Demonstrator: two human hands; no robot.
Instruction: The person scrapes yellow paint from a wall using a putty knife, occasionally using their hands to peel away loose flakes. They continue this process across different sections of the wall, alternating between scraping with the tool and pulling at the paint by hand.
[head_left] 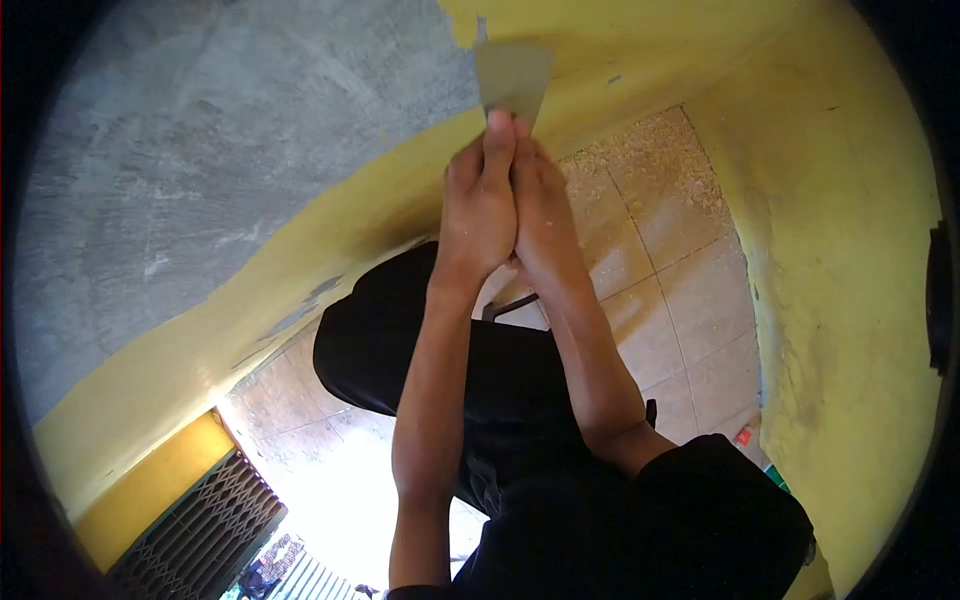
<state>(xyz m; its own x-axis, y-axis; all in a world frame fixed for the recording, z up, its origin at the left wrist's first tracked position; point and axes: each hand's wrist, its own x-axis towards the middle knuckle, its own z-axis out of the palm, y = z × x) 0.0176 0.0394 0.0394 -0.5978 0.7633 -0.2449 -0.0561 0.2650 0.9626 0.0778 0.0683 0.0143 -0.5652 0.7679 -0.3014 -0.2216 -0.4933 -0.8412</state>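
"What did the head view show?"
"The left hand point(477, 215) and right hand point(544, 210) were closed together around a flat scraper point(514, 75). They hid its handle."
"Where was the scraper?"
"Up by the wall point(640, 50), where grey met yellow. Crumbs point(655, 155) lay on the tiled floor point(705, 290)."

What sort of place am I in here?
Probably a room in a home or shop: a yellow painted wall with a broad grey patch, square beige floor tiles, and a dark metal folding gate.

Smooth metal scraper point(514, 78), scuffed matt wall patch point(230, 170), glossy floor tiles point(700, 290)
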